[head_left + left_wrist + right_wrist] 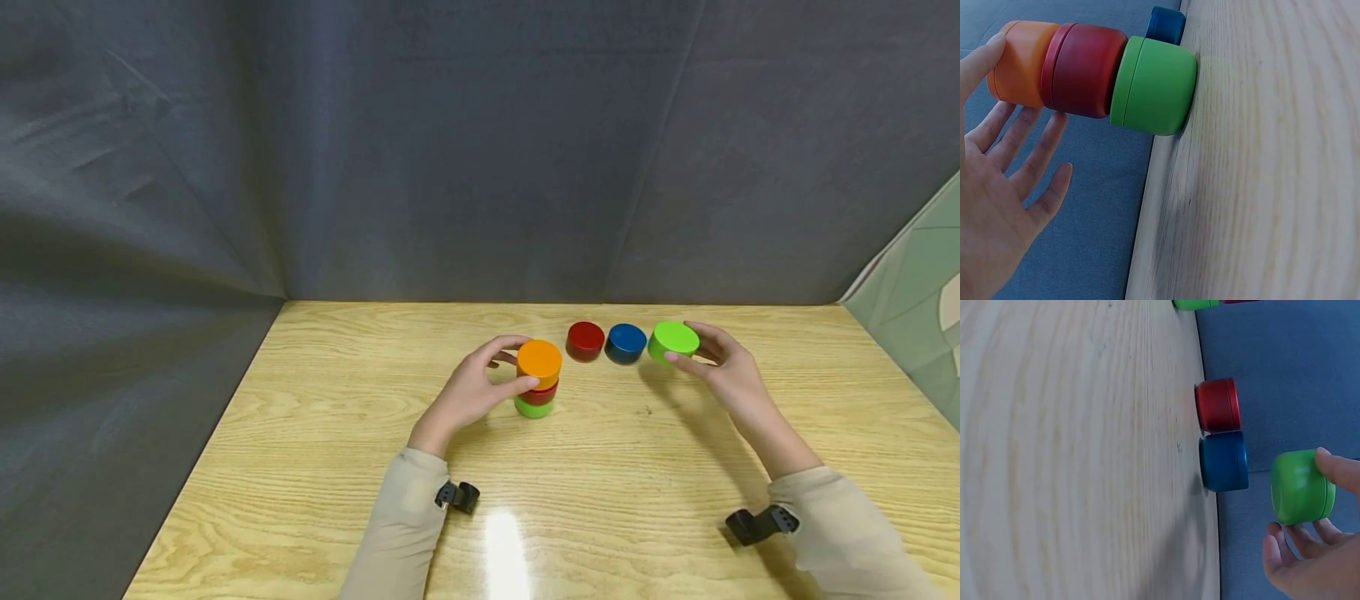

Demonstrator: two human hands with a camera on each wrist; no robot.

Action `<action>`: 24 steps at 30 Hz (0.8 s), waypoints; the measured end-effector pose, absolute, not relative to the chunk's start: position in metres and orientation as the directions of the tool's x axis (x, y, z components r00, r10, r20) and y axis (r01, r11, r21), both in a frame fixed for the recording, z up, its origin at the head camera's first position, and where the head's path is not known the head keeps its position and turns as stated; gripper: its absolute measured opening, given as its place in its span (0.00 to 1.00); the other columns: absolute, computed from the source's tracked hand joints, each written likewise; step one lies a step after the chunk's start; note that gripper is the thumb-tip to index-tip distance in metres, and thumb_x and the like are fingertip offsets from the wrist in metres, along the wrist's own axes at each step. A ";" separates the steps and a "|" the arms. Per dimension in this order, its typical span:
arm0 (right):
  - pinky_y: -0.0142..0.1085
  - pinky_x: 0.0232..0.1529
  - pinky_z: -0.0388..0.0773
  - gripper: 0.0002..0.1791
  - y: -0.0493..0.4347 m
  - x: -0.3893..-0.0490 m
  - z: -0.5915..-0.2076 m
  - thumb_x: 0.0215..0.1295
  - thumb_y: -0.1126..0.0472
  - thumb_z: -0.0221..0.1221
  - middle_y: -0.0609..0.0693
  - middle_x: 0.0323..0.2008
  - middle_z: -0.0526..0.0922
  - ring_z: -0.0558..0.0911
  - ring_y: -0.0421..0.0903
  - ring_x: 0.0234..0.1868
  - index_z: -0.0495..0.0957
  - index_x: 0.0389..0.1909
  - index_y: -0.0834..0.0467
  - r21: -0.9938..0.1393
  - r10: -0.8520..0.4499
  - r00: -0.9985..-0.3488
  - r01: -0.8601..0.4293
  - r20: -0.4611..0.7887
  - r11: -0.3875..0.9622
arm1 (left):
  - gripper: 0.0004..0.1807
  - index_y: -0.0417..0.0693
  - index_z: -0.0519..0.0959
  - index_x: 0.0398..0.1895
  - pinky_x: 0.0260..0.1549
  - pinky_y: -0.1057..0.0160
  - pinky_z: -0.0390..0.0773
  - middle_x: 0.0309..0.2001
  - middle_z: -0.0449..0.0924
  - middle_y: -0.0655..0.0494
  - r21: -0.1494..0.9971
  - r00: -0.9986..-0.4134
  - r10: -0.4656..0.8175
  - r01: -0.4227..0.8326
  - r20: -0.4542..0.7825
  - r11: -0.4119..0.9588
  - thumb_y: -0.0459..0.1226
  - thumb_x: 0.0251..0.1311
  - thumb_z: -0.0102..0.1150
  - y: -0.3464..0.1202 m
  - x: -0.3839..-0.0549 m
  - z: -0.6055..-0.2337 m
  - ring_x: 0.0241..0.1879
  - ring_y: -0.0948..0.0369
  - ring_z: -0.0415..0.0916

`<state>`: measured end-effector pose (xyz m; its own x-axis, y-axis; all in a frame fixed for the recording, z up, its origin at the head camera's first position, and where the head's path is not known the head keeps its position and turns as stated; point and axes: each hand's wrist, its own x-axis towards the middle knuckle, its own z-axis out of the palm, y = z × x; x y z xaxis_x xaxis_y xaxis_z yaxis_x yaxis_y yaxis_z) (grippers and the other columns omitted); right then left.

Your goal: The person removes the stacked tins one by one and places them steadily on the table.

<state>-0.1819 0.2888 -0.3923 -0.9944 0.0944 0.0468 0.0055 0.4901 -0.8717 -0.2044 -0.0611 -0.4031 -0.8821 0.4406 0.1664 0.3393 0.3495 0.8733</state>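
Observation:
My left hand grips an orange round tin between thumb and fingers. That tin sits at the top of a stack, over a red tin and a green tin that stands on the table. On the right, my right hand pinches another green tin, thumb on the near side and fingers behind. The right wrist view shows this green tin held above the table, apart from a blue tin. All the tins are short, lidded cylinders.
Between the hands, a second red tin stands on the table beside the blue tin. The wooden table ends at a dark grey cloth wall behind and at the left. Green patterned fabric hangs at the far right.

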 end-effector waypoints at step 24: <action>0.17 0.41 0.69 0.43 0.302 -0.198 -0.405 0.69 0.53 0.63 0.71 0.67 0.63 0.65 0.67 0.66 0.53 0.74 0.69 -0.858 0.043 -0.998 0.063 -0.048 0.510 | 0.30 0.59 0.71 0.67 0.59 0.54 0.69 0.61 0.74 0.65 0.870 -0.879 0.446 0.345 0.168 0.352 0.48 0.61 0.68 -0.061 -0.204 -0.403 0.53 0.64 0.74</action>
<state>-0.1979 0.3021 -0.4052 -0.9979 0.0433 -0.0479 0.0633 0.5096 -0.8581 -0.2036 -0.0614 -0.4026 -0.8793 0.4459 0.1676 0.3446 0.3524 0.8701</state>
